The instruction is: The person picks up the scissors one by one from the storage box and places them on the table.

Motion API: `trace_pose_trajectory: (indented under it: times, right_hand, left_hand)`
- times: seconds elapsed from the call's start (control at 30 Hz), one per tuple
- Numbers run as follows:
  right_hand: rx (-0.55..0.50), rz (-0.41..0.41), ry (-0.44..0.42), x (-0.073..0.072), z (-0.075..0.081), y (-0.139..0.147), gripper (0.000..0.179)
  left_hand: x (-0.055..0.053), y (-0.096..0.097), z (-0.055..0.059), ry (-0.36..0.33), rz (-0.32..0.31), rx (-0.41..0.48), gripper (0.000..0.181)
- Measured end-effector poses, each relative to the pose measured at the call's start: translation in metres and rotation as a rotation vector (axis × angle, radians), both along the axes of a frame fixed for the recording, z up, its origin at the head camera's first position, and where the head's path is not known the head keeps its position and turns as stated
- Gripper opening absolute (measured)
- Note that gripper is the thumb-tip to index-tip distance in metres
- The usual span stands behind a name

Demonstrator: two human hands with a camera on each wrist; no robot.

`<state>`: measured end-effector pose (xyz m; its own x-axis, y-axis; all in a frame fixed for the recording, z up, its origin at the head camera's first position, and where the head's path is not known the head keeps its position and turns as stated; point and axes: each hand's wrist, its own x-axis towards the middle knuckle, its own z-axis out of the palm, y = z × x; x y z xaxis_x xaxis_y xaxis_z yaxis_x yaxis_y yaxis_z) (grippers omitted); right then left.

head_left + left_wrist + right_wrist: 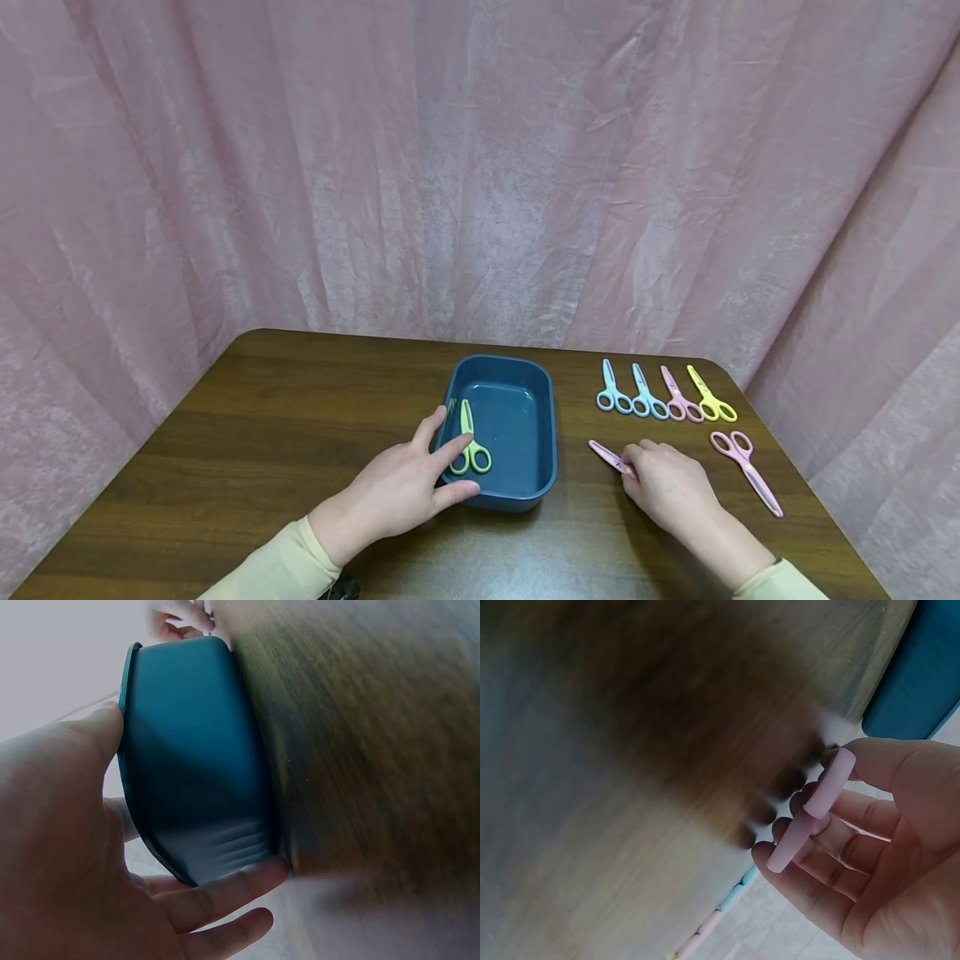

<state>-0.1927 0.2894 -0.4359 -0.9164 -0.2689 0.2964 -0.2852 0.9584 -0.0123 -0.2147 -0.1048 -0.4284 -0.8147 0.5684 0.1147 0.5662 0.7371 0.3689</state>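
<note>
My left hand (401,483) rests on the left near corner of a blue rectangular bin (553,433), fingers spread and fairly straight. In the left wrist view the thumb touches the bin's rim, and a fingertip lies along the outer wall (195,750). Inside the bin, green scissors (481,459) lie at the left, partly covered by a finger. To the bin's right, my right hand (667,487) grips pink scissors (606,454) by the handles, blades pointing left toward the bin. The right wrist view shows the pink handles (831,784) between thumb and fingers, close over the table.
At the back right, two light-blue scissors (608,387) (642,392), pink scissors (673,392) and yellow scissors (701,390) lie in a row. Another pair of pink scissors (759,483) lies by the wooden table's (300,400) right edge. A pink curtain (480,167) hangs behind.
</note>
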Motion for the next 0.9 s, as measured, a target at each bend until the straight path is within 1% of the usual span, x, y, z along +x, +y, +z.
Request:
trace_pose_trajectory:
  times: [0.27,0.67,0.77,0.9]
  right_hand:
    - [0.005,-0.01,0.0,0.0003,-0.0008,0.0001,0.02]
    - [0.003,0.0,0.015,0.0007,-0.0022,0.0012,0.019]
    - [-0.006,-0.004,0.006,0.0017,-0.0009,0.0016,0.018]
    - [-0.033,0.006,-0.035,0.0056,0.0037,0.0035,0.02]
  left_hand:
    - [0.0002,-0.0004,0.0003,0.005,-0.002,-0.002,0.077]
    - [0.0005,-0.0001,0.001,0.008,-0.003,0.003,0.074]
    - [0.0003,-0.0001,0.0008,0.007,-0.006,0.005,0.075]
    - [-0.0004,-0.0003,0.0008,0.006,-0.007,0.003,0.076]
